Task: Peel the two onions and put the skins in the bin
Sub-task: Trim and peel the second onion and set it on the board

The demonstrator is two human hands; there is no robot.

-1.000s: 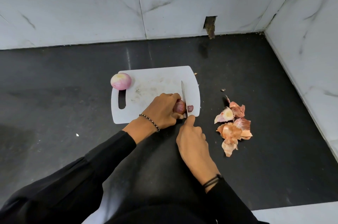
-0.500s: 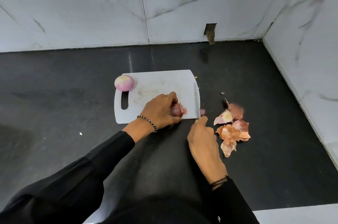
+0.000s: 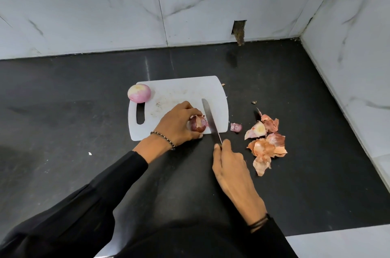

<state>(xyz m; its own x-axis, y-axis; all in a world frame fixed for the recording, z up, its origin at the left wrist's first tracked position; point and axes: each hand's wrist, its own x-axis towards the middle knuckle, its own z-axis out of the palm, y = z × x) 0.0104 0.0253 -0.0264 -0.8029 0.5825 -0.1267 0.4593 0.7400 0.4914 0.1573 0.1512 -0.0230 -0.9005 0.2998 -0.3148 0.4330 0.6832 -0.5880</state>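
A white cutting board (image 3: 185, 93) lies on the black counter. A peeled onion (image 3: 139, 93) rests at its far left corner. My left hand (image 3: 177, 124) grips a red unpeeled onion (image 3: 198, 124) at the board's near edge, with loose skin curling off it. My right hand (image 3: 230, 165) holds a knife (image 3: 211, 120) by the handle, the blade lying on the board just right of the onion. A cut-off onion end (image 3: 236, 127) sits on the counter beside the board. A pile of onion skins (image 3: 266, 139) lies further right. No bin is in view.
Marble walls close the counter at the back and on the right (image 3: 348, 68). A small scrap (image 3: 253, 102) lies near the skins. The counter's near edge shows white at bottom right (image 3: 337, 245).
The cut-off end has been pushed off the board onto the counter. The knife swept right off the board, and now its blade lies beside the onion again.
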